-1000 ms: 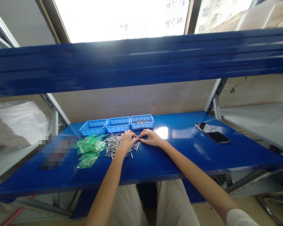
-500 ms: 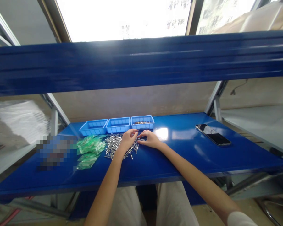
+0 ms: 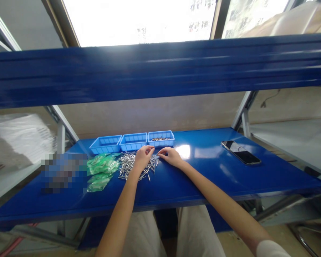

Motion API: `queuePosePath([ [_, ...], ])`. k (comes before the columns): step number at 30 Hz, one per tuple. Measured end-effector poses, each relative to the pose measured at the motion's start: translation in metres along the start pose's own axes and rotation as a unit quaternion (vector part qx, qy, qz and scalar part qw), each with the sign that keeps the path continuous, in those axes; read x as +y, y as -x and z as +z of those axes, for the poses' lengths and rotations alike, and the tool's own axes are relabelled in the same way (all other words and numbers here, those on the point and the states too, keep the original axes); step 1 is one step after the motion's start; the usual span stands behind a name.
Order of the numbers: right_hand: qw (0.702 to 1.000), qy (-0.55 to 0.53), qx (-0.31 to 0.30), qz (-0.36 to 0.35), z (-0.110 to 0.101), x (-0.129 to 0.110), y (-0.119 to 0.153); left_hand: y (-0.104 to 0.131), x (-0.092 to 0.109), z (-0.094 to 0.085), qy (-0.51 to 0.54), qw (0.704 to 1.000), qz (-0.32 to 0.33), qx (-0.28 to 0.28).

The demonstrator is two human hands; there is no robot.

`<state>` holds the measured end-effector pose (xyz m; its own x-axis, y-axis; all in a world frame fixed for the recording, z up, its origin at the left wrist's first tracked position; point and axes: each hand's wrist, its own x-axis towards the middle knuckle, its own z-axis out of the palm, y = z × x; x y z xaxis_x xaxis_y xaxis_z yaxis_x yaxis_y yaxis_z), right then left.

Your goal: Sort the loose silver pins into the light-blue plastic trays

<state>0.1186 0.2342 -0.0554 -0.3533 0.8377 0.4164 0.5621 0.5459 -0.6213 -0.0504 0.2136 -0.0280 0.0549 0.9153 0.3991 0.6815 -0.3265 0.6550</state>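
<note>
A loose pile of slim silver metal rods [image 3: 128,165] lies on the blue table [image 3: 192,185]. My left hand [image 3: 143,157] is over the right part of the pile, its thumb and fingers curled together. Just right of the pile, my right hand [image 3: 171,157] has its thumb and fingertips pinched close to the left hand's fingertips. One rod [image 3: 157,162] lies by the right fingertips; whether it is gripped is unclear. What either hand holds is too small to make out. Behind the hands, a blue bin [image 3: 162,142] contains darker thin rods.
Two more blue bins, a middle one [image 3: 133,146] and a left one [image 3: 105,149], stand in the row. Green plastic bags [image 3: 103,166] lie left of the pile. A phone [image 3: 242,153] rests at right. A blue shelf beam [image 3: 160,71] crosses above the table.
My hands have moved slightly apart, the right fingers drawing closer together. A rod now shows beside the right fingertips. The bins and bags keep their places.
</note>
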Motion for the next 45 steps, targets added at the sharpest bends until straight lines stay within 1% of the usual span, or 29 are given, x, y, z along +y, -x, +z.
queuePosePath([
  [4, 0.998, -0.043, 0.040, 0.025, -0.003, 0.000, -0.002, 0.002, 0.001, -0.001, -0.022, 0.999, 0.021, -0.032],
  [6, 0.995, -0.071, 0.058, 0.027, -0.004, -0.001, -0.003, 0.002, 0.001, -0.001, -0.021, 0.999, 0.019, -0.031],
  [10, 0.990, -0.117, 0.076, 0.030, -0.006, -0.006, -0.004, 0.001, 0.000, 0.001, 0.001, 1.000, 0.020, -0.011],
  [12, 0.986, -0.141, 0.084, 0.038, -0.006, -0.010, -0.004, 0.001, 0.000, 0.004, 0.011, 0.999, 0.031, -0.022],
  [15, 0.980, -0.175, 0.083, 0.041, -0.005, -0.014, -0.003, 0.003, 0.001, 0.008, 0.016, 0.997, 0.058, -0.052],
  [18, 0.983, -0.170, 0.068, 0.021, -0.005, -0.016, -0.002, 0.003, 0.002, 0.011, 0.008, 0.996, 0.072, -0.056],
  [20, 0.985, -0.154, 0.077, 0.005, -0.006, -0.016, -0.002, 0.003, 0.002, 0.012, 0.013, 0.997, 0.068, -0.039],
  [22, 0.984, -0.147, 0.095, 0.001, -0.008, -0.016, -0.002, 0.001, 0.003, 0.011, 0.027, 0.998, 0.056, -0.003],
  [24, 0.984, -0.148, 0.103, 0.011, -0.011, -0.016, -0.002, 0.000, 0.004, 0.009, 0.042, 0.997, 0.041, 0.043],
  [26, 0.984, -0.148, 0.093, 0.023, -0.013, -0.016, -0.001, -0.001, 0.005, 0.007, 0.049, 0.996, 0.031, 0.068],
  [28, 0.985, -0.147, 0.084, 0.030, -0.013, -0.016, 0.000, -0.001, 0.005, 0.006, 0.044, 0.997, 0.025, 0.065],
  [30, 0.984, -0.151, 0.086, 0.035, -0.013, -0.015, 0.000, -0.001, 0.004, 0.005, 0.027, 0.998, 0.023, 0.043],
  [33, 0.978, -0.174, 0.106, 0.046, -0.013, -0.013, -0.001, 0.001, 0.001, 0.005, -0.013, 1.000, 0.026, 0.012],
  [36, 0.968, -0.199, 0.138, 0.069, -0.015, -0.010, -0.005, 0.003, 0.002, 0.004, -0.077, 0.997, 0.019, 0.014],
  [38, 0.961, -0.212, 0.155, 0.089, -0.016, -0.007, -0.006, 0.003, 0.003, 0.002, -0.120, 0.992, -0.003, 0.038],
  [40, 0.956, -0.221, 0.162, 0.109, -0.018, -0.005, -0.007, 0.003, 0.004, 0.000, -0.134, 0.987, -0.035, 0.076],
  [43, 0.950, -0.223, 0.173, 0.133, -0.021, -0.003, -0.007, 0.000, 0.004, -0.003, -0.097, 0.983, -0.078, 0.136],
  [45, 0.946, -0.218, 0.191, 0.143, -0.024, -0.002, -0.008, -0.001, 0.004, -0.004, -0.067, 0.981, -0.093, 0.159],
])
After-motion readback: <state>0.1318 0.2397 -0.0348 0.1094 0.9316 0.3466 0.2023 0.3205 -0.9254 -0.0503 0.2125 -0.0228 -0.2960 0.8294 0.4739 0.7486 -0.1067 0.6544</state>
